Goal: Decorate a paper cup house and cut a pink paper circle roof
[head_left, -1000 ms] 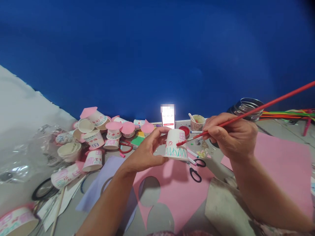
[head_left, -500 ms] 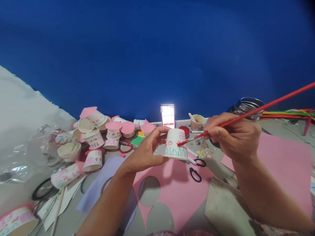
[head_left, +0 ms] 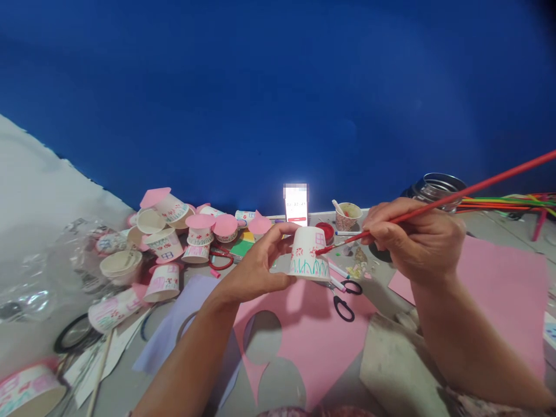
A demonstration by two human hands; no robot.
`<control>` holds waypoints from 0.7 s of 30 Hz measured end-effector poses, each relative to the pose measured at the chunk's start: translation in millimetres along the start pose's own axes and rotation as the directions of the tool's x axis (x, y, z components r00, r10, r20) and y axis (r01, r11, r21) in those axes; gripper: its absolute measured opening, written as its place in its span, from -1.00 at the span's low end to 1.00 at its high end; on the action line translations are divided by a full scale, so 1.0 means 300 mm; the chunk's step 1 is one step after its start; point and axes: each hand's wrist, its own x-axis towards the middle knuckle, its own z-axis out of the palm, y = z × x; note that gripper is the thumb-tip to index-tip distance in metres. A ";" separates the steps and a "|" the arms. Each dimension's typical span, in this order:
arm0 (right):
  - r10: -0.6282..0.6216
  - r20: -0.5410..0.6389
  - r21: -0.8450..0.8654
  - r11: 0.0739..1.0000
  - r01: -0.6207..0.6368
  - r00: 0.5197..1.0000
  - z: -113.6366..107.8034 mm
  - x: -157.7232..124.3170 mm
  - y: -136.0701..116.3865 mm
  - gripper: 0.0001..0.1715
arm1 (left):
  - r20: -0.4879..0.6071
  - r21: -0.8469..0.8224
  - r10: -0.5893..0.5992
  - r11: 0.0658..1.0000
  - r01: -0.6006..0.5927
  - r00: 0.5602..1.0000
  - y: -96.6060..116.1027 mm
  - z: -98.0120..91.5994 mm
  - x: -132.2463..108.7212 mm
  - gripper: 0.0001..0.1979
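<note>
An upside-down white paper cup (head_left: 306, 262) is held up over the table by my left hand (head_left: 264, 263), with the thumb near its rim and the fingers behind it. Green grass strokes, red flowers and a pink window are drawn on its side. In my right hand (head_left: 412, 237) is a red-handled paintbrush (head_left: 438, 204), pinched near its lower end. Its red-loaded tip touches the cup's side, right by the red flowers and below the window. A round pot of red paint (head_left: 325, 233) stands behind the cup.
Decorated cups with pink paper roofs (head_left: 200, 222) crowd the left. Black-handled scissors (head_left: 344, 308) lie on cut pink paper (head_left: 313, 347). A lit phone (head_left: 296, 205) leans at the wall near a paper cup with a stick (head_left: 347, 215). A glass jar (head_left: 438, 188) stands back right.
The brush tip has shifted slightly on the cup's side, and my right hand has moved a little rightward with it. My left hand still holds the cup in nearly the same place.
</note>
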 end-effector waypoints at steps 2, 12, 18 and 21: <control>0.000 -0.019 -0.002 1.000 0.000 1.000 0.000 0.000 0.002 -0.77 | 0.005 -0.010 0.004 1.000 -0.004 1.000 -0.003 -0.002 0.000 -0.30; -0.003 -0.031 0.014 1.000 0.004 1.000 -0.010 0.007 0.003 -0.77 | 0.005 -0.003 -0.020 1.000 0.020 1.000 0.010 0.002 0.000 -0.32; 0.008 -0.089 -0.008 1.000 -0.009 0.996 -0.008 0.012 0.000 -0.73 | 0.006 0.008 -0.022 1.000 0.022 1.000 0.022 0.014 0.002 -0.34; 0.017 -0.066 -0.007 1.000 -0.017 0.998 -0.007 0.009 0.001 -0.74 | 0.023 0.026 -0.007 1.000 0.007 1.000 0.022 0.013 0.004 -0.34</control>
